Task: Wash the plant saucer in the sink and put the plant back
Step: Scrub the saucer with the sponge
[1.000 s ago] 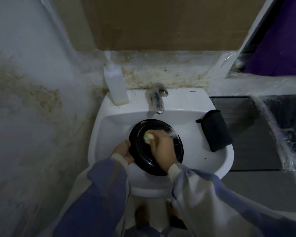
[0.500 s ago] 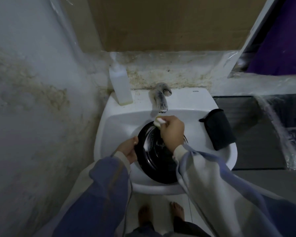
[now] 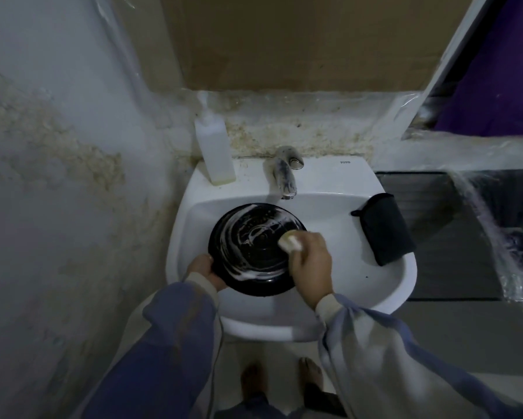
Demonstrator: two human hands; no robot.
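Observation:
A round black plant saucer [image 3: 251, 252] is held tilted inside the white sink [image 3: 339, 216], its inner face streaked with white soap foam. My left hand [image 3: 205, 272] grips the saucer's lower left rim. My right hand [image 3: 310, 261] holds a small pale yellow sponge [image 3: 380, 241] pressed against the saucer's right side. The plant is not in view.
A metal tap [image 3: 284, 176] stands at the back of the sink, with a white pump bottle [image 3: 215, 152] to its left. A dark cloth mitt [image 3: 382, 228] hangs over the sink's right rim. A stained wall is close on the left, a dark counter [image 3: 435, 207] on the right.
My right hand has moved the sponge from the saucer's top edge near the tap down to its right side. More foam streaks show on the saucer. My left hand keeps its grip.

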